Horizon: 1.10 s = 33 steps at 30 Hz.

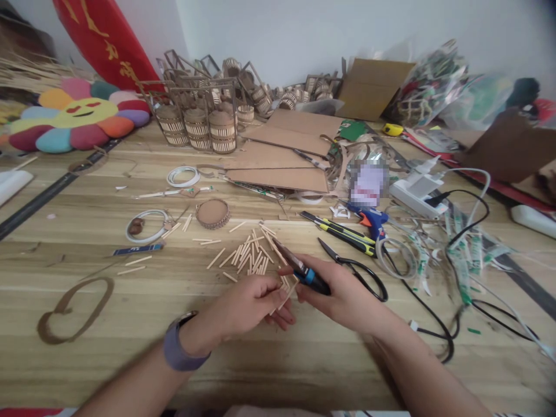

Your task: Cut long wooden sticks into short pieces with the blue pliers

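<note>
My left hand (252,304) pinches a few thin wooden sticks (284,295) just above the wooden table (130,359); a purple band sits on that wrist. My right hand (343,298) is closed round a small cutter with a blue and black handle (306,272), whose blade end points up-left over the sticks. A loose pile of short sticks (249,255) lies on the table just beyond both hands.
Black scissors (356,269), a blue glue gun (371,220), a yellow-black utility knife (339,229) and tangled cables (434,313) lie right. Cardboard sheets (282,159), small woven baskets (197,124) and a round cardboard ring (212,213) lie ahead. A flower cushion (78,121) sits far left.
</note>
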Tool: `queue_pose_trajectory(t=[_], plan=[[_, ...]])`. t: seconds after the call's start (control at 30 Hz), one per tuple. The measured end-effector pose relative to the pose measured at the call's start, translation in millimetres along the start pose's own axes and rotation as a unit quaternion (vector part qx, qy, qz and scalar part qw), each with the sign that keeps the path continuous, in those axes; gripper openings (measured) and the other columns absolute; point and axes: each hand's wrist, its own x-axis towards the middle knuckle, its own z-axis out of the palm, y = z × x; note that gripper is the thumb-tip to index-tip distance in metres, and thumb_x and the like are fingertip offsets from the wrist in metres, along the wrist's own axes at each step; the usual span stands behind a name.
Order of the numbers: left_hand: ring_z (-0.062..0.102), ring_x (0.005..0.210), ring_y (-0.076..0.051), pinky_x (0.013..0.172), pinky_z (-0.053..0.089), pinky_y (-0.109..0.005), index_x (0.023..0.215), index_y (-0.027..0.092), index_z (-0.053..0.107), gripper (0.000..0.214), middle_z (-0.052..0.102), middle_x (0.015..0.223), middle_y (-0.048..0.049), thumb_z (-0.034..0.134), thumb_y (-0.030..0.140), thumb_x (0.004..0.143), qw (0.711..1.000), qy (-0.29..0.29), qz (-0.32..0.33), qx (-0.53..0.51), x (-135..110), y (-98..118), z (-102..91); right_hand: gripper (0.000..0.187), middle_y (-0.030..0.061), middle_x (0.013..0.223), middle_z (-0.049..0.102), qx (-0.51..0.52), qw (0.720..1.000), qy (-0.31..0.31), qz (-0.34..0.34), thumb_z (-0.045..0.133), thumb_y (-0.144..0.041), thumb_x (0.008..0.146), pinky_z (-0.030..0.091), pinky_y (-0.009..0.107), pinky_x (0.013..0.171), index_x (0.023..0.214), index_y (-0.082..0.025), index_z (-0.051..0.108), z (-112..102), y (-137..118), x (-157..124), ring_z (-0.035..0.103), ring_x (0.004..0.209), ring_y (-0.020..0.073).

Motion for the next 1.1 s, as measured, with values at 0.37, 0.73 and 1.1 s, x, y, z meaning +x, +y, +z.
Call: queue_pose_trajectory(t=[0.37, 0.73, 1.1], plan=[[0.064, 0.062, -0.017, 0.062, 0.048, -0.029, 0.074, 0.014, 0.057, 0.055, 0.066, 0.066, -0.0046, 0.068, 0.066, 0.062, 0.999, 0.009, -0.005, -0.052, 2.0, 6.3, 2.9, 0.046, 0.0105, 0.124, 0.062, -0.008, 0.999, 0.015, -0.047, 0.051, -0.016, 0.086, 0.045, 0.036, 0.098, 0.131, -0.019, 0.047, 14.0, 0.3, 1.1, 0.057, 0.114, 0.0212], [0.063, 0.067, -0.018, 0.067, 0.049, -0.029, 0.075, 0.015, 0.065, 0.03, 0.067, 0.067, -0.0021, 0.069, 0.044, 0.071, 0.978, 0.127, 0.103, -0.131, 8.4, 2.0, 8.1, 0.071, 0.0155, 0.125, 0.04, -0.12, 0.973, 0.184, -0.072, 0.073, -0.021, 0.07, 0.054, 0.045, 0.087, 0.132, -0.023, 0.038, 49.0, 4.2, 3.8, 0.056, 0.111, 0.0302], [0.065, 0.067, -0.018, 0.06, 0.048, -0.026, 0.079, 0.015, 0.061, 0.034, 0.068, 0.071, -0.0035, 0.062, 0.049, 0.079, 0.978, 0.158, 0.111, -0.081, 6.1, 0.3, 4.8, 0.07, 0.0128, 0.116, 0.053, -0.031, 0.988, 0.148, -0.041, 0.074, -0.047, 0.07, 0.048, 0.044, 0.091, 0.129, -0.021, 0.046, 29.3, 1.1, 0.5, 0.056, 0.107, 0.029]])
